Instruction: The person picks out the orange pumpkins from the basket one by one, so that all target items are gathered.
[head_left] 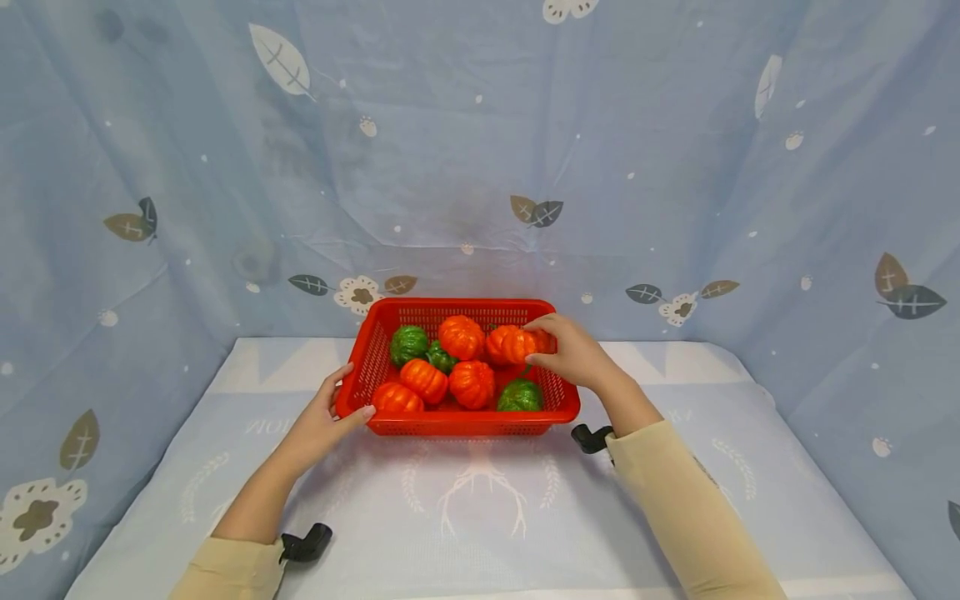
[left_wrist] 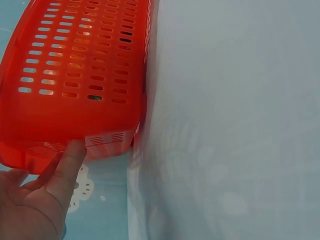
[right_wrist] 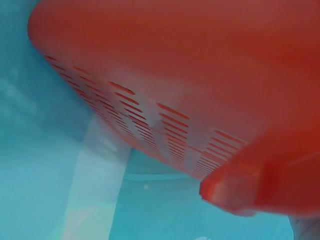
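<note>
A red plastic basket [head_left: 465,427] with slotted walls holds several small orange pumpkins [head_left: 461,337] and green pumpkins [head_left: 408,345]. At its front left corner, my left hand [head_left: 318,425] grips the rim, with the thumb toward the front and the fingers along the left side. The left wrist view shows that thumb [left_wrist: 67,170] against the basket's outer wall. My right hand [head_left: 573,354] reaches over the right rim and pinches an orange pumpkin [head_left: 517,345] between thumb and fingers. Part of another orange surface lies behind this hand. The right wrist view shows mostly the basket's wall [right_wrist: 150,60], not the hand.
The basket stands on a table with a pale printed cloth [head_left: 480,517], near its back edge. Blue patterned curtains [head_left: 450,167] hang behind and along both sides. A black wrist camera mount [head_left: 307,543] sits by each sleeve.
</note>
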